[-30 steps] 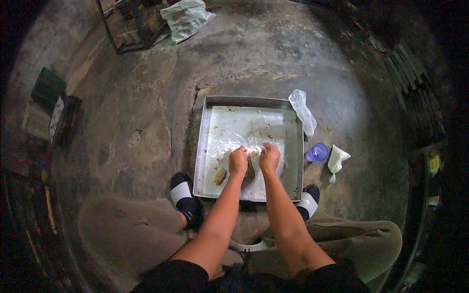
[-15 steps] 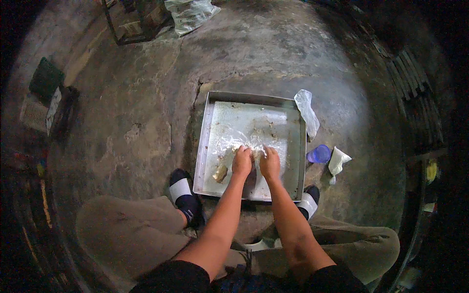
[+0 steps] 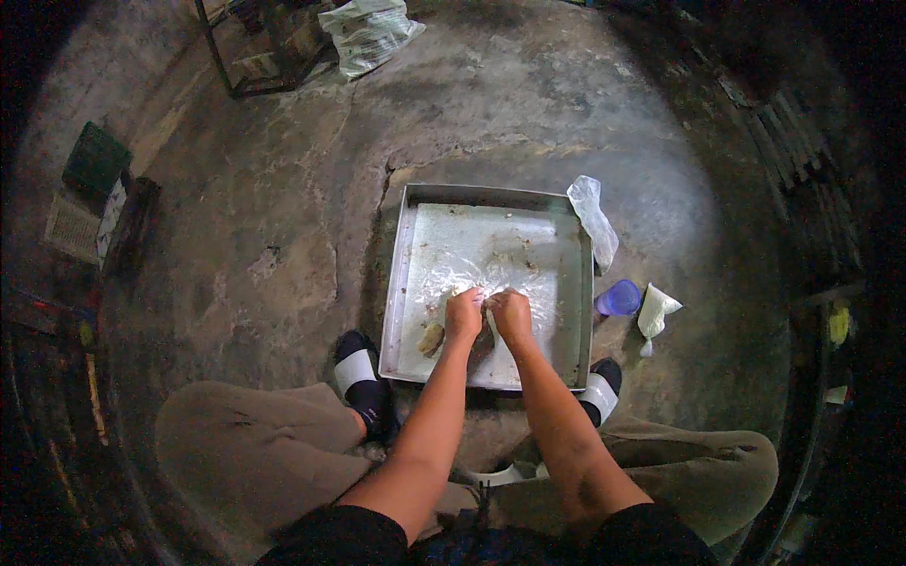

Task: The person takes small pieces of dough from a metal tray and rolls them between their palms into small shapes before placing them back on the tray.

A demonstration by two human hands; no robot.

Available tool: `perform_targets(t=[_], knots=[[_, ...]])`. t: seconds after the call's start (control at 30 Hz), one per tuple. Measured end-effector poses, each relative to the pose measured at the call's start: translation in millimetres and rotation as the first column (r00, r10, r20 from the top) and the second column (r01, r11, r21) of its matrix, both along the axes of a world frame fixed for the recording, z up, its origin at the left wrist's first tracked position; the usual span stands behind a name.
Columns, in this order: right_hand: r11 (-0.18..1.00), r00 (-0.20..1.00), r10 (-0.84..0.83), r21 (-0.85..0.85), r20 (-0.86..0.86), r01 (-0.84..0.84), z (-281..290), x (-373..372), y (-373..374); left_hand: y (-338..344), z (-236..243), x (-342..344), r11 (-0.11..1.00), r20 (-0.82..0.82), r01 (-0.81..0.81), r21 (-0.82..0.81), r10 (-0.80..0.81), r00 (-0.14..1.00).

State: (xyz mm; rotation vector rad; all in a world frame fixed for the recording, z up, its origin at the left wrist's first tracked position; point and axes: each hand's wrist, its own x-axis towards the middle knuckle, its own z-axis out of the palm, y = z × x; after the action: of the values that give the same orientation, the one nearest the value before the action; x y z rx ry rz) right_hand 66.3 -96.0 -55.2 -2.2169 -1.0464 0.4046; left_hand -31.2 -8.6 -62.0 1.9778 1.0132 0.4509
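A square metal tray lies on the floor between my feet, and both my hands are over its near half. Crinkled, shiny clear plastic spreads in the tray just beyond my fingers. My left hand is closed, its fingertips pinching at the plastic's near edge. Close against it, my right hand is also closed, knuckles up, with a pale bit of the plastic at its fingertips. Exactly what lies between the fingers is partly hidden. A yellowish-brown lump rests in the tray, left of my left hand.
Right of the tray are an empty-looking clear plastic bag on its rim, a purple cup and a tied bag of white stuff. A white sack stands at the back. Small brown crumbs dot the tray.
My right hand has moved left and its fingers have closed, so both hands now meet at the fingertips. The left hand has stayed nearly in place.
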Motion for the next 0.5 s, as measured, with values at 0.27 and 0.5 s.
perform_targets(t=[0.27,0.5], knots=[[0.997,0.969,-0.006,-0.072,-0.246,-0.012,28,10,-16,-19,-1,-2,0.959,-0.076,-0.013,0.283,0.036,0.996],[0.985,0.985,-0.116,-0.143,-0.126,0.098,17,11,-19,-8,-19,6,0.983,-0.149,0.095,0.157,-0.072,0.986]])
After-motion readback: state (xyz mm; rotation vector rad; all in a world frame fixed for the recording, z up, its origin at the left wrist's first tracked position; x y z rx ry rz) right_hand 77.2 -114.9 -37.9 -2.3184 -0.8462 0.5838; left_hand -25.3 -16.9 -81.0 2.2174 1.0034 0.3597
